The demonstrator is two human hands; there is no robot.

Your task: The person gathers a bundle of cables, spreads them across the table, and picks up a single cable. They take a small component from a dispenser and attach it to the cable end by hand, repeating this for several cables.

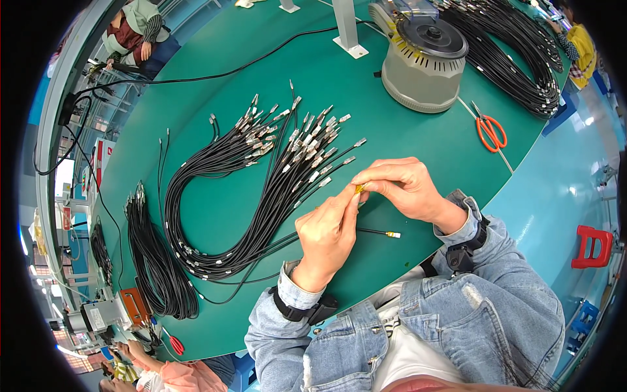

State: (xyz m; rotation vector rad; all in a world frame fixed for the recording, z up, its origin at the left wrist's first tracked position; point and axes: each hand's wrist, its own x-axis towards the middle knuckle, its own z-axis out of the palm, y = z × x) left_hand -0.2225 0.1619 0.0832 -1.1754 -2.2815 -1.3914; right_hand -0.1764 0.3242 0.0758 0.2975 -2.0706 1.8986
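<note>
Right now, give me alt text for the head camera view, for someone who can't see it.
Two bare hands, left hand and right hand, pinch a small yellow connector between their fingertips above a green table. A large bundle of black cables fans out beside them, with orange scissors and a grey round machine farther back.

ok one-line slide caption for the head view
Both hands, left hand and right hand, pinch a small yellow connector above a green table beside bundled black cables.

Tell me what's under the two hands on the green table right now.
Under the left hand lies a thin black cable with a gold connector on the green table. Both hands pinch a small yellow piece; the right hand covers the rest.
</note>
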